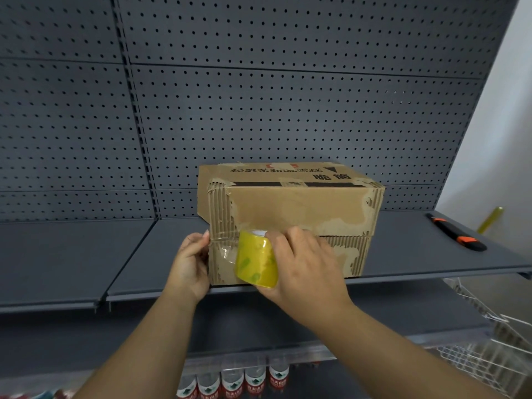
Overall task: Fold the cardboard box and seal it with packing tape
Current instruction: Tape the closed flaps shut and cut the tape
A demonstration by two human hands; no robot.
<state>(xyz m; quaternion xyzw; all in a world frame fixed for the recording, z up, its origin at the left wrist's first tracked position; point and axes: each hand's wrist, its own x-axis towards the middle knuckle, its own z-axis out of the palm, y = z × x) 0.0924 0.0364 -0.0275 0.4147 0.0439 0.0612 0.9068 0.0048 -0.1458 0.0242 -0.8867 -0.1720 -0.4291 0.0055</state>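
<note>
A worn brown corrugated cardboard box (299, 205) stands on the grey metal shelf (408, 254). The right hand (305, 263) grasps a yellow roll of packing tape (256, 259) against its front seam; the left hand (191, 263) grips its left front corner. A black-and-orange utility knife (457, 233) lies well apart, rightward.

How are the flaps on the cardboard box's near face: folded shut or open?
Folded shut: on the cardboard box both flaps meet along a level seam, tape from the yellow roll over its left end.
</note>
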